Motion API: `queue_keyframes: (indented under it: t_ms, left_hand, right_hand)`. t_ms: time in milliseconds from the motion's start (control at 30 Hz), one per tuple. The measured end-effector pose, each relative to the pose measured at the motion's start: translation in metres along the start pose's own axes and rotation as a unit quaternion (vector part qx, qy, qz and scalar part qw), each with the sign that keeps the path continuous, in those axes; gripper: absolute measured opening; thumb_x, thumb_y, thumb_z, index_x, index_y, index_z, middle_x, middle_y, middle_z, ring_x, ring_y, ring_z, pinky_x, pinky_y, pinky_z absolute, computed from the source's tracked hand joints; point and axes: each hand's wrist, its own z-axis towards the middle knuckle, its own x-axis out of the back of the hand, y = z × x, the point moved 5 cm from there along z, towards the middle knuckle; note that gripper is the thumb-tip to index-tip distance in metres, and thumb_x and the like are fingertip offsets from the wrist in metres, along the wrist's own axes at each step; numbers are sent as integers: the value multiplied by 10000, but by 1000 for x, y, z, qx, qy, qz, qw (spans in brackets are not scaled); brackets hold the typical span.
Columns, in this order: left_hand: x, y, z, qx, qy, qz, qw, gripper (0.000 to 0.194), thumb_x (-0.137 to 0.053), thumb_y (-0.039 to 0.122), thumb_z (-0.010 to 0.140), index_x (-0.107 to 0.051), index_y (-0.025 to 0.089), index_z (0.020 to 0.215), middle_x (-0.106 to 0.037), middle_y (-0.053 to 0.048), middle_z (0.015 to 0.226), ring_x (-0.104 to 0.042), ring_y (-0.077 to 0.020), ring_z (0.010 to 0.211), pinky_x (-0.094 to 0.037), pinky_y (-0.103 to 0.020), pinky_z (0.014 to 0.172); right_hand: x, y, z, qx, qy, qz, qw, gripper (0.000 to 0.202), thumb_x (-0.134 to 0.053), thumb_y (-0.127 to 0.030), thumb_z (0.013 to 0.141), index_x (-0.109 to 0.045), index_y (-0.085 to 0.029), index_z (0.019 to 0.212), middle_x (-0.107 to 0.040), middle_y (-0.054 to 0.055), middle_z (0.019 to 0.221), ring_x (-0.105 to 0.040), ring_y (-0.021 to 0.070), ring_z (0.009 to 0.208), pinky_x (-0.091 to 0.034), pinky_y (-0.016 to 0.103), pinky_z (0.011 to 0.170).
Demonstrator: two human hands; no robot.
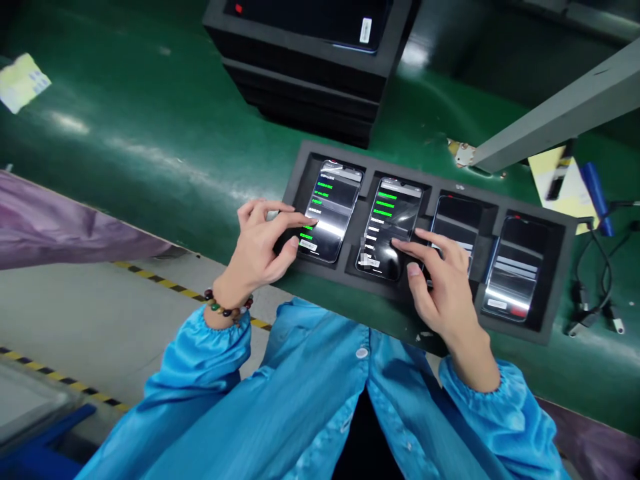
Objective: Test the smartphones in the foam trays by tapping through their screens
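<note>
A black foam tray (367,217) with several compartments lies at the table's front edge. The leftmost phone (333,207) and the second phone (395,220) show lists with green and white text. A third phone (455,220) is partly covered by my right hand, and a fourth phone (515,267) lies at the right end. My left hand (265,247) has its index fingertip at the leftmost phone's screen, fingers apart, holding nothing. My right hand (443,280) points its index finger at the second phone's screen; its fingers are apart and nothing is held.
Behind the tray rises a stack of black foam trays (305,73) with a phone on top. A grey metal post (555,113) slants at the right, near a blue marker (597,197), yellow paper and black cables (595,287). Another yellow paper (23,83) lies far left.
</note>
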Motion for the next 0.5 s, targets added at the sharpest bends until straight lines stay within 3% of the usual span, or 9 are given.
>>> queue_keyframes:
  t_ms: [100,267,500]
  left_hand:
    - [0,-2,12,17,-23,18,999,460,-402,510,1127,-655,298,1447,-784,-59,1347,-593,-336,1372,-259,-609,1285]
    - [4,-2,31,-21,-28,1,999,427,-401,507,1120,-747,298,1261,-793,-60,1222,-646,-325,1273,-309,-601,1259]
    - [-7,-7,56,12,-41,10,999,452,-386,503,1128,-719,276,1332,-765,-84,1368,-599,-353,1365,-231,-645,1326]
  right_hand:
    - [-2,1,1,-16,-4,-6,1000,404,-467,-328,1131,-643,-266,1489,-679,138,1501,-568,346,1509,-447,582,1229]
    - [-2,2,-1,-9,-5,-1,1000,400,-493,-301,1117,-642,-257,1485,-677,139,1505,-572,345,1502,-437,571,1236]
    - [-1,-4,-2,24,-12,14,1000,358,-490,-268,1103,-675,-290,1409,-723,102,1450,-616,335,1454,-421,592,1239]
